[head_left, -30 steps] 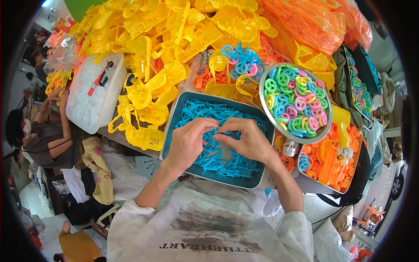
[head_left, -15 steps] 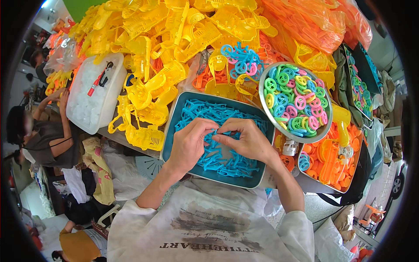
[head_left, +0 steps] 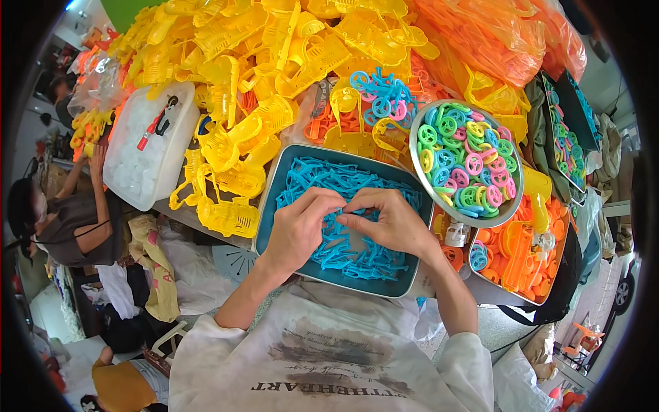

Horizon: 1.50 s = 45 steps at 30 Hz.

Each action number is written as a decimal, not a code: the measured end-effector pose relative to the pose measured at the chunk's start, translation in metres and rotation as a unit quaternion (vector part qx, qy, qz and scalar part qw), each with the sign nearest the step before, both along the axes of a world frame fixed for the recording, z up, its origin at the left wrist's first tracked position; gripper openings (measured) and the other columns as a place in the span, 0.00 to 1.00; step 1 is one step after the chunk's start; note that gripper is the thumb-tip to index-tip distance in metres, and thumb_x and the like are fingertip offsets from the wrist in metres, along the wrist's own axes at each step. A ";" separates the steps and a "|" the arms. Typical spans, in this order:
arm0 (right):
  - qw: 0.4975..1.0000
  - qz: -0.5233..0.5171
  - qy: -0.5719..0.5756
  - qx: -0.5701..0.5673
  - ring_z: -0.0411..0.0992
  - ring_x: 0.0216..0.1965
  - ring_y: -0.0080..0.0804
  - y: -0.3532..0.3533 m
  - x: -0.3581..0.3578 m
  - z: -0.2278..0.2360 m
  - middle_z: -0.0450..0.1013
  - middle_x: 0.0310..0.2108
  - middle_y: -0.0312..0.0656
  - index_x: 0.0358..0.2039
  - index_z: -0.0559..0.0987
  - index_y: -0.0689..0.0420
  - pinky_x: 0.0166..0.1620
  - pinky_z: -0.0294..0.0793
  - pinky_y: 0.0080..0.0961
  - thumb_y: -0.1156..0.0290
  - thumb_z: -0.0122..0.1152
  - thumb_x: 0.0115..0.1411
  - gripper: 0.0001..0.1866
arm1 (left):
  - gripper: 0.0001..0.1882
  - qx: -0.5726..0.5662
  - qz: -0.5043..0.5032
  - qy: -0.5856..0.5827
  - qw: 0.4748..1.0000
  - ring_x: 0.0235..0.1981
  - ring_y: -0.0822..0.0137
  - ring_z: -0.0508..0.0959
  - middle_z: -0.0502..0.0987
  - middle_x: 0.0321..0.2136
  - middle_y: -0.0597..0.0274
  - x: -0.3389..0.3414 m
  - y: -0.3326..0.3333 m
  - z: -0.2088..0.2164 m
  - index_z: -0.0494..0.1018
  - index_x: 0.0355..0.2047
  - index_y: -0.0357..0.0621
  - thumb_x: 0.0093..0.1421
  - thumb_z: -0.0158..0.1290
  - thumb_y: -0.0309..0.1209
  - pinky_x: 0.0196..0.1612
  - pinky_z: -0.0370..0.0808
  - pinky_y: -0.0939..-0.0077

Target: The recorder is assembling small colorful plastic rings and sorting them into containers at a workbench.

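My left hand (head_left: 296,226) and my right hand (head_left: 392,223) meet over a blue-green metal tray (head_left: 264,230), fingertips pinched close together. Between them shows a bit of a small blue plastic part (head_left: 332,220), mostly covered by my fingers. Thin, forked blue plastic pieces (head_left: 364,257) lie heaped in the tray around and below both hands. To the right of the tray, a round metal bowl (head_left: 417,147) holds many small spoked wheels (head_left: 473,163) in pink, green, blue and yellow.
Yellow plastic shells (head_left: 233,137) pile up behind the tray. A white tub (head_left: 141,196) with a red-handled tool (head_left: 144,141) stands left. A tray of orange parts (head_left: 522,254) sits right, with orange bags (head_left: 480,34) behind. Another person (head_left: 75,213) works at the far left.
My hands stay nearly in place with fingertips still together; only small finger shifts show. The person at the left has moved their head and hands slightly.
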State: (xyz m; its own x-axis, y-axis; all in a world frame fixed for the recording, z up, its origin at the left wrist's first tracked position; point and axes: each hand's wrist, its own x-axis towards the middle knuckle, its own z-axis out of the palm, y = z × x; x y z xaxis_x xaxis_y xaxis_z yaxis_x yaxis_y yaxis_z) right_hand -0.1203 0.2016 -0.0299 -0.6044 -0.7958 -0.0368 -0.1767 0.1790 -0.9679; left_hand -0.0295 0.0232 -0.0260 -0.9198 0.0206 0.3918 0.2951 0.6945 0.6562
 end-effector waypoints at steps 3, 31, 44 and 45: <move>1.000 -0.001 0.007 0.002 0.73 0.32 0.27 0.000 0.000 0.001 0.77 0.30 0.40 0.36 0.83 0.63 0.35 0.71 0.24 0.69 0.66 0.58 0.10 | 0.13 0.005 0.002 0.003 1.000 0.33 0.62 0.82 0.78 0.36 0.58 0.000 0.000 -0.003 0.75 0.37 0.38 0.55 0.50 0.10 0.26 0.83 0.76; 0.982 -0.169 0.065 -0.052 0.77 0.34 0.27 -0.003 0.013 0.005 0.79 0.39 0.44 0.47 0.78 0.63 0.38 0.78 0.25 0.71 0.71 0.54 0.21 | 0.28 -0.075 0.096 0.072 0.990 0.39 0.62 0.77 0.69 0.41 0.58 -0.002 0.003 0.011 0.76 0.47 0.44 0.42 0.69 0.24 0.34 0.77 0.72; 0.983 -0.137 0.108 -0.058 0.76 0.28 0.36 -0.006 0.013 0.007 0.76 0.30 0.47 0.37 0.82 0.65 0.31 0.73 0.28 0.82 0.61 0.56 0.08 | 0.17 0.283 -0.012 -0.229 0.931 0.49 0.66 0.73 0.69 0.49 0.61 -0.016 -0.021 0.011 0.80 0.46 0.44 0.56 0.63 0.32 0.51 0.73 0.72; 0.981 -0.131 0.125 -0.070 0.76 0.28 0.36 -0.006 0.012 0.004 0.76 0.30 0.47 0.37 0.82 0.66 0.31 0.72 0.28 0.83 0.61 0.56 0.08 | 0.21 0.329 -0.047 -0.239 0.912 0.49 0.66 0.75 0.70 0.54 0.58 -0.018 -0.023 0.013 0.77 0.50 0.43 0.57 0.63 0.33 0.55 0.72 0.72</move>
State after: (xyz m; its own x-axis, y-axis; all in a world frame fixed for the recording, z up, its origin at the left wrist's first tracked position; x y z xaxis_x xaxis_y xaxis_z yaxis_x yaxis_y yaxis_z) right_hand -0.1079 0.1959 -0.0260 -0.7657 -0.5980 0.2370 -0.3769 0.1185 -0.9186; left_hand -0.0472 0.0002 -0.0135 -0.9951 0.0139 -0.0976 -0.0960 0.0907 0.9912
